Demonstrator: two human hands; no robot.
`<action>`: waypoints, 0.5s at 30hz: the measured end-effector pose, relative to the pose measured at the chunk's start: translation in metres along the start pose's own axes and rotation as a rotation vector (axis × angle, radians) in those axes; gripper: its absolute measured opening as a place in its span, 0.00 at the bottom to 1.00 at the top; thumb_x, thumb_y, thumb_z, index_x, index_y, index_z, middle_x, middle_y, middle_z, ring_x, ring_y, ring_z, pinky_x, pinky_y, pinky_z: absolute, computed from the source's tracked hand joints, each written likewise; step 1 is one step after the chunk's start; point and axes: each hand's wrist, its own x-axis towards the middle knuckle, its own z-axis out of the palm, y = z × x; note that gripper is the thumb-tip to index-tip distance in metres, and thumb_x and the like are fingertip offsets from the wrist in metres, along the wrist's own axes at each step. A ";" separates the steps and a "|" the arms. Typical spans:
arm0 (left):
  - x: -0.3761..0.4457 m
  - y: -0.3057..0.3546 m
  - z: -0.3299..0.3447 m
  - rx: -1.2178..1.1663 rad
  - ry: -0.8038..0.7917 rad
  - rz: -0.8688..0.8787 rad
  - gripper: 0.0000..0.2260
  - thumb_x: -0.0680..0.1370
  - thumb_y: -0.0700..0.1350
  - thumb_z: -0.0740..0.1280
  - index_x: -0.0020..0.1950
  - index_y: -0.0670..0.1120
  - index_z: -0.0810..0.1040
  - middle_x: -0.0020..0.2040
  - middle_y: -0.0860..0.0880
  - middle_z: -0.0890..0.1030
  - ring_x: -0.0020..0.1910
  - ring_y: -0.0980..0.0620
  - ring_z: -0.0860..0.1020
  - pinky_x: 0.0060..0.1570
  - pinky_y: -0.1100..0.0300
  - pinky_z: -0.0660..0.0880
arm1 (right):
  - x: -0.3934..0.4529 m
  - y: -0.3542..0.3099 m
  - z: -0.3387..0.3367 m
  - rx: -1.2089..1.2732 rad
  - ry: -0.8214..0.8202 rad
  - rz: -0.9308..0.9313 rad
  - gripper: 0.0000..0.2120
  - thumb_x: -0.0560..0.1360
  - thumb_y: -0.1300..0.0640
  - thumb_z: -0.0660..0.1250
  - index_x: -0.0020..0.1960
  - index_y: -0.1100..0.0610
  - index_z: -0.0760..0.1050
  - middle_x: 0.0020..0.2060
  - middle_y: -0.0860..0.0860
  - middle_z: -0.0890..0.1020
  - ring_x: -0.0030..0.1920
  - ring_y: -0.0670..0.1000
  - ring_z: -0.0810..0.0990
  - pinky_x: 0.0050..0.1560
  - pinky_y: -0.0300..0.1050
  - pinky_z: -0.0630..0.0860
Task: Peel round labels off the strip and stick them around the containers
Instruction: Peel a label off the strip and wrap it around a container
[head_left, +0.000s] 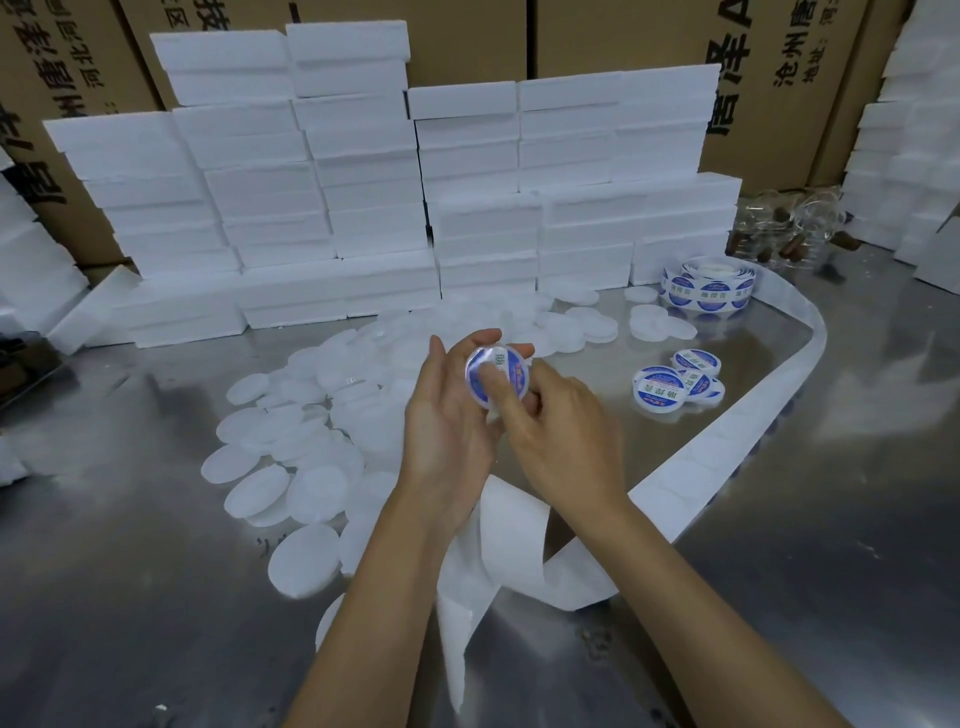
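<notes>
I saw a round, glossy container (496, 375) cradled in my left grip (452, 415), above the shiny metal tabletop (156, 571). My right grip (561, 431) pinched its edge, thumb flat on the blue label (485, 364)

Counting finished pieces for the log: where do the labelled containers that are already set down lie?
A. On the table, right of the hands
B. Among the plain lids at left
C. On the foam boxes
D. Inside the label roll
A: the labelled containers lie clustered on the table, right of both hands.
</notes>
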 end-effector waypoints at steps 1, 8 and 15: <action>0.000 -0.001 0.002 0.009 -0.010 -0.003 0.23 0.85 0.59 0.49 0.62 0.44 0.75 0.62 0.38 0.80 0.59 0.44 0.78 0.66 0.49 0.71 | -0.001 -0.002 0.000 -0.055 0.030 0.021 0.28 0.74 0.27 0.49 0.36 0.49 0.68 0.28 0.45 0.73 0.32 0.47 0.73 0.33 0.45 0.67; 0.000 -0.004 0.006 0.157 -0.004 0.003 0.24 0.85 0.56 0.50 0.67 0.43 0.76 0.62 0.40 0.82 0.61 0.46 0.80 0.63 0.54 0.75 | 0.003 0.006 0.001 -0.046 0.100 0.071 0.25 0.82 0.37 0.51 0.38 0.50 0.75 0.27 0.46 0.76 0.31 0.46 0.75 0.28 0.37 0.60; 0.004 -0.005 -0.002 0.669 0.023 0.158 0.13 0.82 0.41 0.65 0.62 0.56 0.80 0.51 0.59 0.84 0.46 0.59 0.82 0.46 0.65 0.79 | 0.013 0.018 -0.005 0.130 0.056 0.109 0.23 0.83 0.42 0.50 0.31 0.44 0.67 0.23 0.42 0.73 0.30 0.38 0.75 0.30 0.31 0.65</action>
